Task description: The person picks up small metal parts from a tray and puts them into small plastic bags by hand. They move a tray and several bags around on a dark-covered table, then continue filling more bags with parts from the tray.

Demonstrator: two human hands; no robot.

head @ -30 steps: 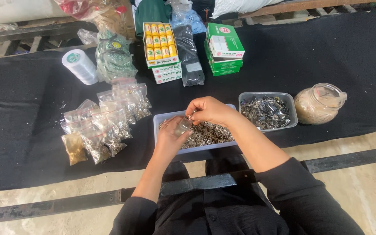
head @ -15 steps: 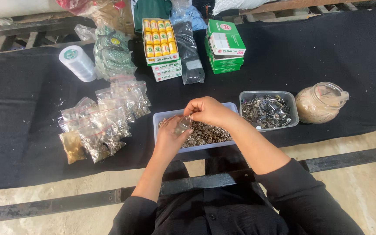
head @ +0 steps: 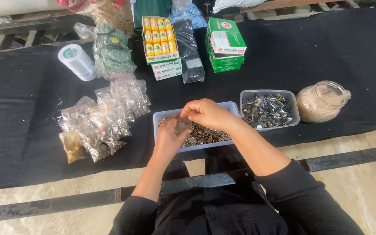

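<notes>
Left hand point(head: 170, 138) pinches small clear plastic bag point(head: 182, 126) above pale rectangular tray of metal fasteners point(head: 205, 134) near tabletop front edge. Right hand point(head: 205, 114), fingers together at bag mouth. Hands barely shifted since earlier; filling goes on.

Black cloth point(head: 336, 52) over bench, pale concrete floor point(head: 370, 191), daylight.
</notes>
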